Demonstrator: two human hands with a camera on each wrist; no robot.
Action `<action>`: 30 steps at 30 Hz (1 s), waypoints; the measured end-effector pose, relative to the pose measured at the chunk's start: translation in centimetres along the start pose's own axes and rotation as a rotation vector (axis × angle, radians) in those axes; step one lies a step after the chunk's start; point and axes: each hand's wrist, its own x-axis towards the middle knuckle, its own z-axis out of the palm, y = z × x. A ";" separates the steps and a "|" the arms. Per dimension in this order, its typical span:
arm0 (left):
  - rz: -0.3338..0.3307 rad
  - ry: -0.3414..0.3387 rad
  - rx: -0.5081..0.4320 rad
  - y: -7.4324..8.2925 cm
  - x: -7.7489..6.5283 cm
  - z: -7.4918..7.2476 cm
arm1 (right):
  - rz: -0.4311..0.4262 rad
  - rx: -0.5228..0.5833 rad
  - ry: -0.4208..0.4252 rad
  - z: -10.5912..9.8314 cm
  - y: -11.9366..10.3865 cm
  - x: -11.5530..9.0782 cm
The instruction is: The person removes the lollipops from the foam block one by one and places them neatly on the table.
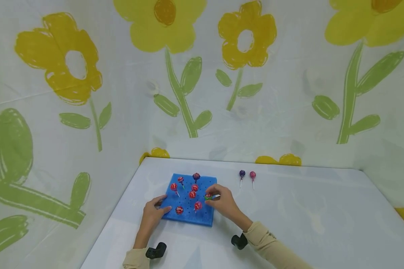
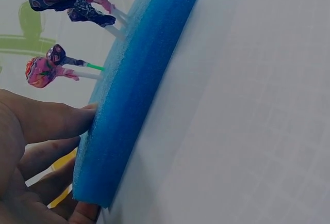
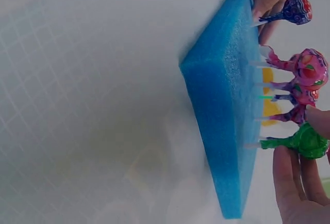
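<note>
A blue foam board (image 1: 202, 220) lies on the white table with several wrapped lollipops standing in its holes. My left hand (image 1: 151, 215) holds the board by its left edge; in the left wrist view the thumb (image 2: 56, 121) lies against the top face. My right hand (image 1: 225, 201) is over the board's right side, pinching a green-wrapped lollipop (image 3: 304, 141) by its head between thumb and fingers. In the right wrist view its white stick meets the foam. Among the standing lollipops are a dark purple one (image 1: 196, 176) at the back and a pink-red one (image 1: 198, 206) nearer the front.
Behind and right of the board, a purple lollipop (image 1: 242, 173) and a pink lollipop (image 1: 253, 175) lie on the table (image 1: 306, 213). A flower-printed cloth (image 1: 276, 93) hangs behind the table. Black wrist devices (image 1: 156, 250) sit by both sleeves.
</note>
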 end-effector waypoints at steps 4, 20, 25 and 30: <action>0.002 0.001 0.004 0.0 0.0 0.1 | -0.002 0.024 0.018 0.3 0.2 -0.1; 0.003 0.002 -0.007 -0.1 0.0 0.1 | -0.021 0.098 0.089 0.0 -0.1 -0.5; -0.005 0.000 -0.017 -0.1 -0.2 0.0 | -0.047 0.107 0.080 -0.5 -0.7 -0.5; 0.001 0.003 -0.023 -0.1 0.0 0.1 | -0.040 0.122 0.085 -1.3 -1.4 -0.3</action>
